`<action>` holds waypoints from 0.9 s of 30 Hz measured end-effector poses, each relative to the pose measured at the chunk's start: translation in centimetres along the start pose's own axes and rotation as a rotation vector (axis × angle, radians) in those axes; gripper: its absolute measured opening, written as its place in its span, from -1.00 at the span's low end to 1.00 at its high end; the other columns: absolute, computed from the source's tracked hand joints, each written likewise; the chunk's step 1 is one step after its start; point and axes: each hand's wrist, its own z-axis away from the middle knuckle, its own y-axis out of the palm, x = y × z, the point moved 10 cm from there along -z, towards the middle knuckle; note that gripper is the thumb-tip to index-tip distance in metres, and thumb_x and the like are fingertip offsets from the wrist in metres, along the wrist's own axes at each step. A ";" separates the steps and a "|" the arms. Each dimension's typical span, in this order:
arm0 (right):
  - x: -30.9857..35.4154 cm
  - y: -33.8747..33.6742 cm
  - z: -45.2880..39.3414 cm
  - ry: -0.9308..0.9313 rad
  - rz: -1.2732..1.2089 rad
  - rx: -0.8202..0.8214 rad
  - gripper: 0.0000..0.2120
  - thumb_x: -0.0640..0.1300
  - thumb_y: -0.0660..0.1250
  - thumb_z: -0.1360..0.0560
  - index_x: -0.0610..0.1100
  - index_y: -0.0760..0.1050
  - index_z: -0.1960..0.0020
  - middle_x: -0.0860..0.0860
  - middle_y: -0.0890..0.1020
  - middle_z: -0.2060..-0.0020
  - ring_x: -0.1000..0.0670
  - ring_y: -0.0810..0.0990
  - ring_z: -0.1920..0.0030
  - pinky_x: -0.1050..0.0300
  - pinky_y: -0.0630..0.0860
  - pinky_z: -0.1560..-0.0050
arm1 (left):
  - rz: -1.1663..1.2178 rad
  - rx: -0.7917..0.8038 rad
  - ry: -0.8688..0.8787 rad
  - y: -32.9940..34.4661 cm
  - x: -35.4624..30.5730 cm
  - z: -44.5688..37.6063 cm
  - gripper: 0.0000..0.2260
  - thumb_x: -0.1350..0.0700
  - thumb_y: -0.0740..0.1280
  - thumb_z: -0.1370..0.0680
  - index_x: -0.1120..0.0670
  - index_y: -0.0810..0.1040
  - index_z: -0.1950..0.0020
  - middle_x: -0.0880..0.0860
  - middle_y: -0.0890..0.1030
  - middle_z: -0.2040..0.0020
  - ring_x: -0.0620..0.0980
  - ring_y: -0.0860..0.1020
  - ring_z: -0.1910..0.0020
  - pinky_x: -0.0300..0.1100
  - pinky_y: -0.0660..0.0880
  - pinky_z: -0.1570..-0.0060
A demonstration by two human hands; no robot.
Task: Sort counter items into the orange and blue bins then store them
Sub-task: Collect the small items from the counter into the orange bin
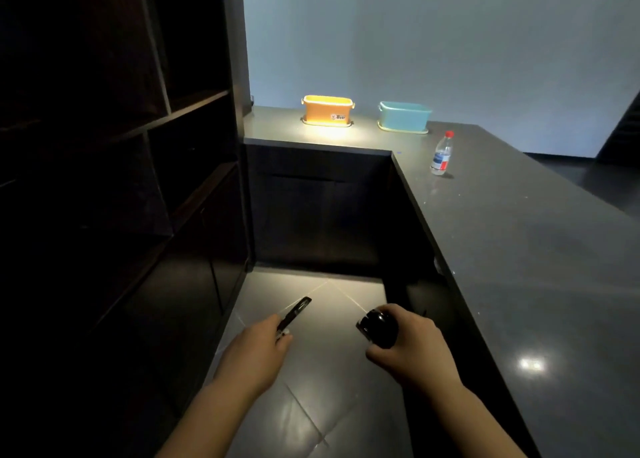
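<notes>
Bins are sitting far ahead on the worktop (519, 249). I am holding a thin dark tool (294, 313) in my left hand (263, 345) and a round black thing (377, 326) in my right hand (410, 339). Either could slip and drop on the floor (311, 388) before reaching the orange bin (327, 110) or blue bin (403, 116).

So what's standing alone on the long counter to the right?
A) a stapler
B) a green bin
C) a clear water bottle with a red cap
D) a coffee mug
C: a clear water bottle with a red cap stands upright on the dark counter, apart from the orange bin and blue bin.
</notes>
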 end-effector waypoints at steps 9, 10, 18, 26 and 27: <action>1.0 0.3 -15.6 0.096 0.010 -0.043 -0.57 0.00 0.41 -0.22 0.13 0.52 -0.10 0.17 0.64 0.10 0.14 0.59 0.12 0.32 0.45 0.22 | -0.002 0.035 0.087 -2.2 -1.5 -17.5 -0.85 -0.05 0.19 -0.59 0.00 0.47 0.02 -0.03 0.55 0.18 0.04 0.55 0.12 -0.11 0.40 0.23; 0.6 0.4 -17.0 0.111 0.005 -0.047 -0.57 0.00 0.40 -0.22 0.13 0.52 -0.10 0.17 0.63 0.10 0.14 0.59 0.12 0.30 0.48 0.19 | 0.009 0.064 0.093 -1.5 -1.5 -18.8 -0.86 -0.05 0.20 -0.58 -0.01 0.47 0.03 -0.03 0.56 0.18 0.04 0.55 0.11 -0.11 0.42 0.20; -2.2 0.6 -32.2 0.126 -0.037 -0.109 -0.57 -0.01 0.40 -0.21 0.16 0.51 -0.09 0.23 0.58 0.17 0.19 0.55 0.15 0.37 0.42 0.20 | -0.024 0.086 0.070 -0.6 -2.4 -33.8 -0.87 -0.05 0.21 -0.57 -0.05 0.40 0.15 -0.06 0.52 0.22 -0.03 0.53 0.16 -0.14 0.41 0.21; -2.3 -2.0 -51.1 0.058 -0.082 -0.182 -0.58 0.04 0.40 -0.18 0.19 0.50 -0.04 0.25 0.60 0.20 0.20 0.58 0.15 0.36 0.46 0.18 | 0.021 -0.064 0.064 -5.7 -6.1 -50.8 -0.84 -0.08 0.25 -0.55 -0.07 0.40 0.19 -0.05 0.55 0.30 -0.15 0.52 0.31 -0.21 0.38 0.34; -2.0 -2.1 -53.1 0.054 -0.095 -0.183 -0.59 0.04 0.39 -0.18 0.20 0.50 -0.03 0.25 0.61 0.19 0.20 0.58 0.15 0.35 0.47 0.17 | 0.021 -0.072 0.048 -6.1 -5.8 -52.5 -0.84 -0.08 0.25 -0.55 -0.07 0.41 0.19 -0.05 0.55 0.31 -0.15 0.52 0.32 -0.23 0.37 0.35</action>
